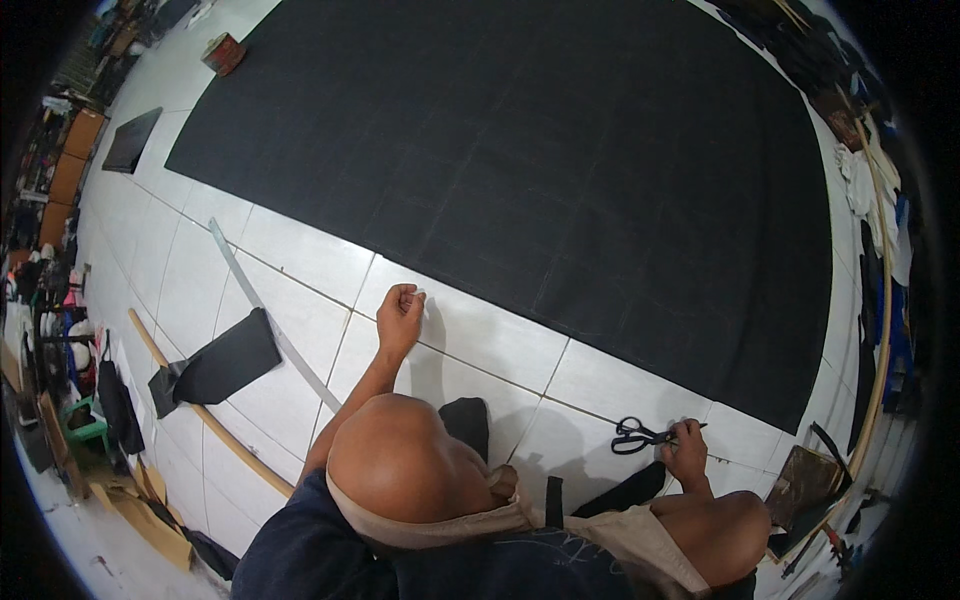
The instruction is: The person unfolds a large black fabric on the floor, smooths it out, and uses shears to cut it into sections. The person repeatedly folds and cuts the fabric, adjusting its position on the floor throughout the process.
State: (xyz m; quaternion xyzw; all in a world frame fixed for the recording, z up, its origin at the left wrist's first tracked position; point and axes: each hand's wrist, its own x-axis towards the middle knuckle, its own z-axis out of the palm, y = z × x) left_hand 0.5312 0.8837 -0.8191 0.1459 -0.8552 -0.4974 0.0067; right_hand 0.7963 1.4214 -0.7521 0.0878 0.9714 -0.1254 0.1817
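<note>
A large black sheet of cloth point(520, 170), marked with faint pale lines, lies spread flat on the white tiled floor. Just off its near edge, my left hand point(400, 322) is closed in a pinch, with a small white piece point(420, 294) at the fingertips; its kind is too small to make out. Lower right, my right hand point(686, 452) is closed around the blade part of black-handled scissors point(634, 436). Their handle loops point left and the tip shows past my fingers. Both hands are apart from the cloth.
Left of me lie a long metal ruler point(262, 300), a folded black piece point(235, 352) and a wooden stick point(235, 440). A rusty tin point(223, 54) stands by the cloth's far left corner, near a dark flat slab point(132, 140). Clutter lines both sides.
</note>
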